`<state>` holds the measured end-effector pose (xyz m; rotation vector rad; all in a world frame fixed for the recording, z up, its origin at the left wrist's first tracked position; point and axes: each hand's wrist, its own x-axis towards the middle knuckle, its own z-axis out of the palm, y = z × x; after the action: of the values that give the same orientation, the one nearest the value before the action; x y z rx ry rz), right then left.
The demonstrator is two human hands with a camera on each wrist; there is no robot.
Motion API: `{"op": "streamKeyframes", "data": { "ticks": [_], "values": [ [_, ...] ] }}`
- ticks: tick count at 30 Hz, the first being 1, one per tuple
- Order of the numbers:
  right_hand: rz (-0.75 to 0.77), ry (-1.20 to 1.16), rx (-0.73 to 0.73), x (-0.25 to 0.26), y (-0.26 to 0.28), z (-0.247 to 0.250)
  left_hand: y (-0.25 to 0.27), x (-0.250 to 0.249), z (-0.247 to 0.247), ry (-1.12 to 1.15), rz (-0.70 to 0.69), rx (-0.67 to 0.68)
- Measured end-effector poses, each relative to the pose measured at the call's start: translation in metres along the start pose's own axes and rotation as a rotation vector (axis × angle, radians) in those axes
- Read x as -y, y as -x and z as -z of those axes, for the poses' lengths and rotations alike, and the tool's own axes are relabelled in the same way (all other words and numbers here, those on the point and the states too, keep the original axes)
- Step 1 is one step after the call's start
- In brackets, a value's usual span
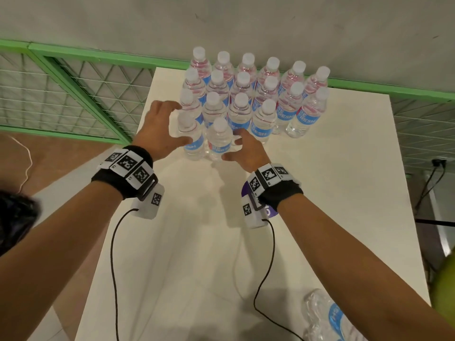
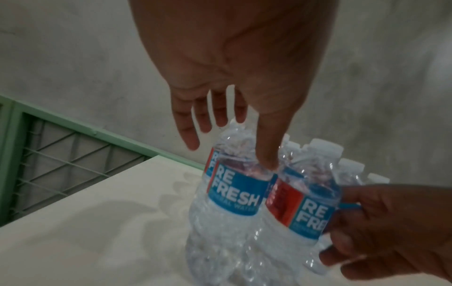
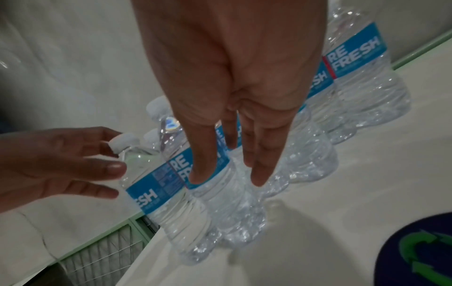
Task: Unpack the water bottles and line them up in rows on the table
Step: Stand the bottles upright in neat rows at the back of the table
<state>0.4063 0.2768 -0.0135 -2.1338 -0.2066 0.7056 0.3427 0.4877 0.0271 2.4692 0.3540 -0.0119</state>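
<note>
Several clear water bottles (image 1: 256, 94) with white caps and blue REFRESH labels stand in rows at the far end of the white table (image 1: 197, 254). Two more stand in front of them. My left hand (image 1: 184, 123) spreads straight fingers over the front left bottle (image 1: 193, 141). Its thumb (image 2: 267, 154) touches that bottle's shoulder (image 2: 234, 193). My right hand (image 1: 230, 149) is at the right side of the front right bottle (image 1: 219, 141). Its fingers are straight, and the thumb (image 3: 198, 170) rests on the label (image 3: 176, 174). Neither hand wraps a bottle.
More bottles in crumpled plastic wrap (image 1: 327, 318) lie at the table's near right corner. A dark round sticker (image 3: 420, 251) with green arrows sits on the table under my right wrist. A green mesh fence (image 1: 73, 94) runs along the table's left and back, below a grey wall.
</note>
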Motion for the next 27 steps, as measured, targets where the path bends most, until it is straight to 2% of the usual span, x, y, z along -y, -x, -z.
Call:
{"op": "streamKeyframes", "data": {
  "ticks": [5, 10, 27],
  "values": [
    [0.058, -0.065, -0.053, 0.01, -0.003, -0.009, 0.001, 0.01, -0.011, 0.146, 0.159, 0.134],
    [0.046, -0.054, -0.072, 0.012, -0.003, -0.011, 0.002, 0.007, -0.018, 0.246, 0.175, 0.092],
    [0.014, -0.089, -0.161, 0.015, 0.002, -0.029, 0.007, 0.009, -0.024, 0.299, 0.185, 0.064]
  ]
}}
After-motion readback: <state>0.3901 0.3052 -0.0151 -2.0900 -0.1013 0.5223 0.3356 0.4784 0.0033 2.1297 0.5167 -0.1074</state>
